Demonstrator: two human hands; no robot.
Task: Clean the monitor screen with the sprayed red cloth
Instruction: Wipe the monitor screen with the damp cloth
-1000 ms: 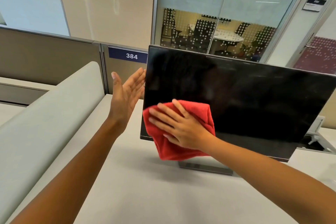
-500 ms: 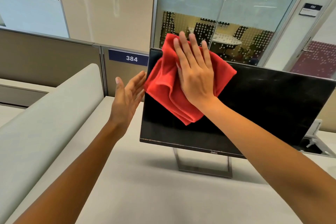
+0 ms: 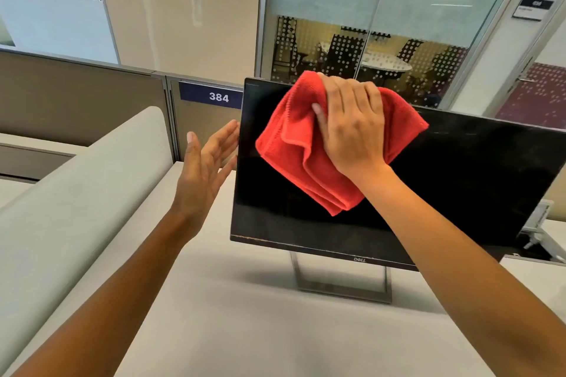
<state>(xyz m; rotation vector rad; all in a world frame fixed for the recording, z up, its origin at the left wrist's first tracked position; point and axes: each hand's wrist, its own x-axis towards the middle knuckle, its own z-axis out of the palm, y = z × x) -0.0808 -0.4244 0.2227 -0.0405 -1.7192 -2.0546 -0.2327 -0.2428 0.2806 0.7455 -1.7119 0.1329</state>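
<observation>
A black monitor point(image 3: 459, 180) stands on a metal stand point(image 3: 343, 288) on the pale desk. A folded red cloth point(image 3: 294, 156) lies against the upper left part of the dark screen. My right hand point(image 3: 352, 128) presses on the cloth, its fingers curled over the monitor's top edge and gripping the fabric. My left hand point(image 3: 205, 165) is flat and open, fingers apart, at the monitor's left edge; whether the fingertips touch the frame I cannot tell. The screen is off.
The desk point(image 3: 245, 330) stretches toward me. A rounded grey divider point(image 3: 76, 193) runs along the left. Behind stands a partition with a blue "384" sign point(image 3: 214, 96) and a glass wall point(image 3: 382, 24). A white bracket point(image 3: 539, 232) lies behind the monitor at right.
My right hand swept the cloth from the screen's lower left up to the top, then slightly right, curling its fingers over the top edge. My left hand stayed by the left edge.
</observation>
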